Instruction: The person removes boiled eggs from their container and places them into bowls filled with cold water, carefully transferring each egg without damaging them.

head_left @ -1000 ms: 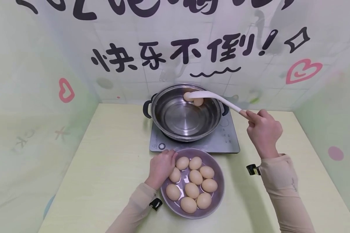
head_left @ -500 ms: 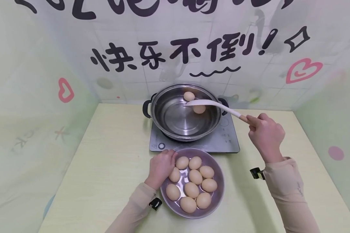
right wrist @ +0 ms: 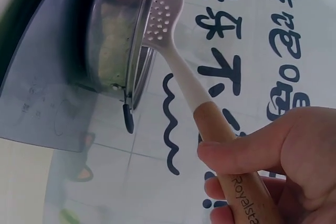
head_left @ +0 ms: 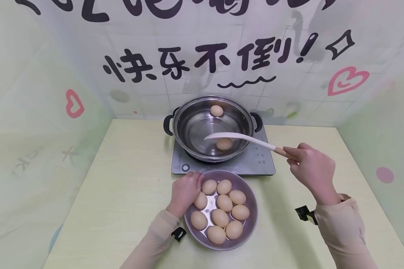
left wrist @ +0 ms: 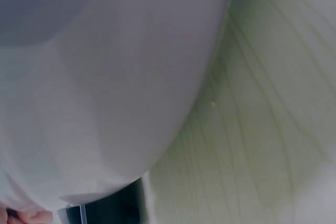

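A steel pot (head_left: 188,140) with black handles holds one egg (head_left: 217,110) near its far wall. A second egg (head_left: 224,144) shows just below the head of a white slotted spoon (head_left: 229,135) inside the pot. My right hand (head_left: 311,168) grips the spoon's wooden handle; the right wrist view shows thumb and fingers round that handle and the perforated spoon head (right wrist: 163,17). My left hand (head_left: 185,192) holds the upper left rim of a purple bowl (head_left: 254,224), which contains several brown eggs (head_left: 220,218). The bowl's outer wall (left wrist: 131,77) fills much of the left wrist view.
The pot stands on a grey induction cooker (head_left: 252,164), right behind the bowl. Under everything lies a pale wooden tabletop (head_left: 128,179). A printed sheet (head_left: 138,101) covers the wall close behind the pot, with further sheets on both sides.
My right hand has moved right and toward me, drawing the spoon head from the pot's far side to its near half. The second egg has shifted nearer along with it. My left hand stays put.
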`<state>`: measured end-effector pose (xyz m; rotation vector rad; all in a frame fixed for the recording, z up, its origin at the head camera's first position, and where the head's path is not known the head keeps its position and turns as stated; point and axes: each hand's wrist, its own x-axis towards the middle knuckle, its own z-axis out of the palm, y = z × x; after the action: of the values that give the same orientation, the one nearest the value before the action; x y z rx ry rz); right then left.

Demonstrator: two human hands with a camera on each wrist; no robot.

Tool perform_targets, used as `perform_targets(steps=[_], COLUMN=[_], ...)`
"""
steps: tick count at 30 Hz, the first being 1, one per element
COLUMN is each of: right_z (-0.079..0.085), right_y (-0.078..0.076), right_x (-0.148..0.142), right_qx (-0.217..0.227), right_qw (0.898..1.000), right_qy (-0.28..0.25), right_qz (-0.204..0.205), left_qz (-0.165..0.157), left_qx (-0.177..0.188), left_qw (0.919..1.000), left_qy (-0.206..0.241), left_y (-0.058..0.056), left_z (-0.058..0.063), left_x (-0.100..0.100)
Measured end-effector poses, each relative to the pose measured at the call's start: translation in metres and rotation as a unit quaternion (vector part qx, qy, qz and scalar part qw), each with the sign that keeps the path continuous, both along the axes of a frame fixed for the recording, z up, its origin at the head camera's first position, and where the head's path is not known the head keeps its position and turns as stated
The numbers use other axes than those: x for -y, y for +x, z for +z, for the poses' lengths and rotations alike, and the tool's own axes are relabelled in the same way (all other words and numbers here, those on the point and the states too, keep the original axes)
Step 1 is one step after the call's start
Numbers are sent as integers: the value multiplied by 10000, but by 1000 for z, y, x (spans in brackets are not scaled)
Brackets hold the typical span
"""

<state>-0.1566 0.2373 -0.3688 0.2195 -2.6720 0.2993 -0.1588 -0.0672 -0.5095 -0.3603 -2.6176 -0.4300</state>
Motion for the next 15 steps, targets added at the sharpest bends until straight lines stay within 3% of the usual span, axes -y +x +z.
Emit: perform_targets(steps=[15], right_z=[10], right_y=[22], right_x=[0], right_qx=[571], right_qw=[9978], right_qy=[237], right_qz=[238], left_qz=[0], left_qx=[148], left_qw=[9999], left_qy=[24], left_y=[0], left_z=[1], left_x=[0])
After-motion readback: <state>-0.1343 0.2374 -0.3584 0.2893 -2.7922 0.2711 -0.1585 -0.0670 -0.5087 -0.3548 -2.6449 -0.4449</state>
